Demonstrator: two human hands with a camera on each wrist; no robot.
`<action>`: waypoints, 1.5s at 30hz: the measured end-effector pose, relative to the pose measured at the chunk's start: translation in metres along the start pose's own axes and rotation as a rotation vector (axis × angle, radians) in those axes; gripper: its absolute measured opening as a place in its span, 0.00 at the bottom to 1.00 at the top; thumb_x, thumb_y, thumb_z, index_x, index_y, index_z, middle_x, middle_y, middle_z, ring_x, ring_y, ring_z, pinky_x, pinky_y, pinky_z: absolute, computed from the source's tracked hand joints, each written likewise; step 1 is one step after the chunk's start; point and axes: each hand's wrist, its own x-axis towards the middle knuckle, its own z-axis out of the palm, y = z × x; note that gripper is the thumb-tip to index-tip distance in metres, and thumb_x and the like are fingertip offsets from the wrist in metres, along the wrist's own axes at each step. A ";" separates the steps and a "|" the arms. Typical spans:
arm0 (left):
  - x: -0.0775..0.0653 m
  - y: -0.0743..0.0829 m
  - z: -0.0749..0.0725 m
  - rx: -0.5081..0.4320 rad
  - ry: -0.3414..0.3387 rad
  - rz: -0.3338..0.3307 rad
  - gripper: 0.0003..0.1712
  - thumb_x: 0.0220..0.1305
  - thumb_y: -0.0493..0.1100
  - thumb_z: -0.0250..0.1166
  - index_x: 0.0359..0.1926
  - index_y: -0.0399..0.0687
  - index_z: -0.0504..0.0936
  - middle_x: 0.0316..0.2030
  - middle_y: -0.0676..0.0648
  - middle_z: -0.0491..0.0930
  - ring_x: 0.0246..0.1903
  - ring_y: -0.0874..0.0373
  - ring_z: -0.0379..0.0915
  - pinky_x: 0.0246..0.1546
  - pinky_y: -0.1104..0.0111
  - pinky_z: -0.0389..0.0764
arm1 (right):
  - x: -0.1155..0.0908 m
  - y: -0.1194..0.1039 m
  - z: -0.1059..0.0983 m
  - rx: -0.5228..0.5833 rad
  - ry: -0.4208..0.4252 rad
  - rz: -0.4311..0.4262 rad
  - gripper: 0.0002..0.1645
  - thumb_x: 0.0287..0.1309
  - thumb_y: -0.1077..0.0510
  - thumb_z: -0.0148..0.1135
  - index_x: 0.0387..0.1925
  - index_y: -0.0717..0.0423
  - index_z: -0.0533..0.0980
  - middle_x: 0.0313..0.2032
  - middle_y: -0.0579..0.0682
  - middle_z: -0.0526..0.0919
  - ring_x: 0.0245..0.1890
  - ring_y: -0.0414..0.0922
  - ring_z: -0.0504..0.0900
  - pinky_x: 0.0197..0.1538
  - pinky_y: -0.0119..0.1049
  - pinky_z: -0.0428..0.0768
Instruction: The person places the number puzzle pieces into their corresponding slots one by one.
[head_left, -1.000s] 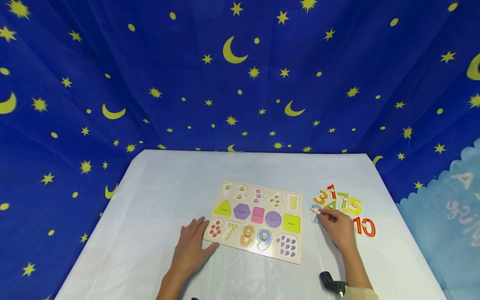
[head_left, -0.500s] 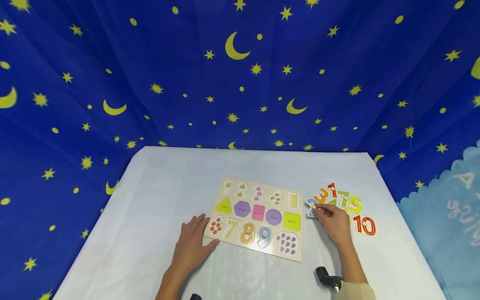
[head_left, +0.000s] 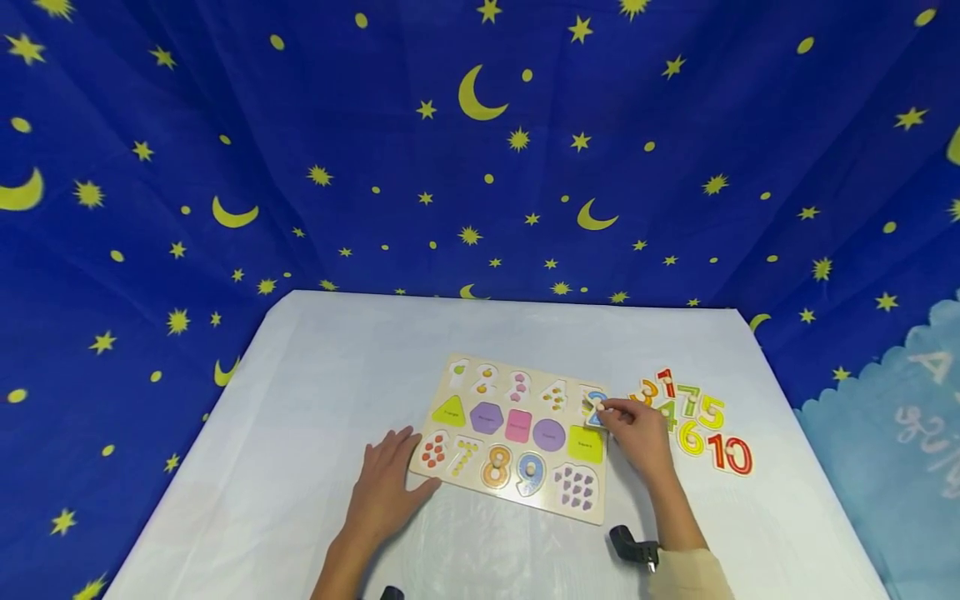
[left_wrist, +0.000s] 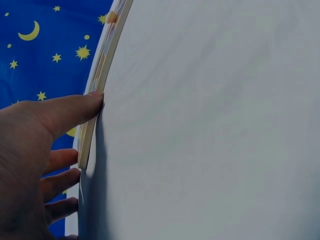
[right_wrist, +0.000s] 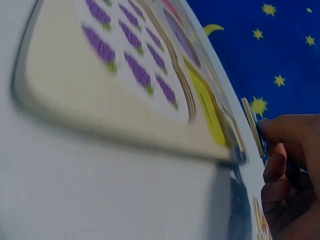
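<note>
A wooden number puzzle board (head_left: 517,498) lies on the table, tilted slightly. My left hand (head_left: 382,487) rests at its lower left corner, thumb along the near edge and fingers by the left side. In the left wrist view the thumb (left_wrist: 80,110) touches the board's edge (left_wrist: 112,55). My right hand (head_left: 637,433) pinches a blue number 2 piece (head_left: 595,414) by its knob. That piece is over the board's upper right, covering part of the banana recess. In the right wrist view it appears edge-on as a thin wooden piece (right_wrist: 253,127), raised off the board.
Right of the board lie loose number pieces: the 1 (head_left: 665,383), 3 (head_left: 645,390), 7 (head_left: 688,400), 5 (head_left: 711,412), 4 (head_left: 667,414), 6 (head_left: 691,438) and 10 (head_left: 729,454). The 8 (head_left: 496,467) and 9 (head_left: 530,473) sit in the board. A starry blue curtain (head_left: 375,150) hangs behind.
My right hand has lifted the blue 2 from the loose pieces and carried it left over the board. The yellow 6 is now uncovered. My left hand stays at the board's corner.
</note>
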 end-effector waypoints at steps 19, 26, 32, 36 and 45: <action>0.001 0.001 -0.001 0.020 -0.008 -0.015 0.45 0.49 0.61 0.72 0.64 0.45 0.71 0.67 0.44 0.64 0.69 0.43 0.52 0.69 0.46 0.44 | 0.017 -0.038 0.033 0.060 -0.046 -0.029 0.13 0.55 0.53 0.68 0.41 0.52 0.84 0.28 0.47 0.78 0.27 0.45 0.73 0.26 0.32 0.72; 0.001 0.000 -0.001 0.023 0.001 -0.002 0.44 0.49 0.62 0.72 0.63 0.46 0.72 0.66 0.45 0.65 0.68 0.43 0.53 0.69 0.46 0.45 | 0.022 -0.045 0.044 0.070 -0.069 -0.050 0.12 0.54 0.53 0.68 0.40 0.52 0.84 0.27 0.47 0.78 0.27 0.44 0.74 0.25 0.32 0.73; 0.002 0.000 0.000 0.037 -0.005 0.006 0.44 0.50 0.62 0.71 0.63 0.45 0.72 0.66 0.44 0.65 0.68 0.43 0.53 0.69 0.45 0.46 | 0.024 -0.056 0.052 0.072 -0.105 -0.054 0.13 0.55 0.54 0.68 0.42 0.53 0.84 0.28 0.47 0.79 0.27 0.44 0.74 0.26 0.32 0.74; 0.002 -0.001 -0.001 0.054 -0.004 0.014 0.44 0.50 0.63 0.70 0.63 0.45 0.71 0.66 0.45 0.65 0.68 0.43 0.54 0.68 0.45 0.46 | 0.027 -0.064 0.059 0.073 -0.111 -0.075 0.12 0.54 0.54 0.69 0.41 0.53 0.84 0.26 0.46 0.79 0.24 0.43 0.75 0.25 0.32 0.74; 0.002 -0.002 -0.001 0.076 0.007 0.029 0.44 0.50 0.63 0.70 0.63 0.45 0.72 0.65 0.45 0.66 0.67 0.43 0.55 0.68 0.45 0.49 | 0.035 -0.077 0.079 0.078 -0.133 -0.136 0.10 0.52 0.55 0.70 0.37 0.53 0.85 0.24 0.44 0.79 0.21 0.43 0.75 0.24 0.35 0.74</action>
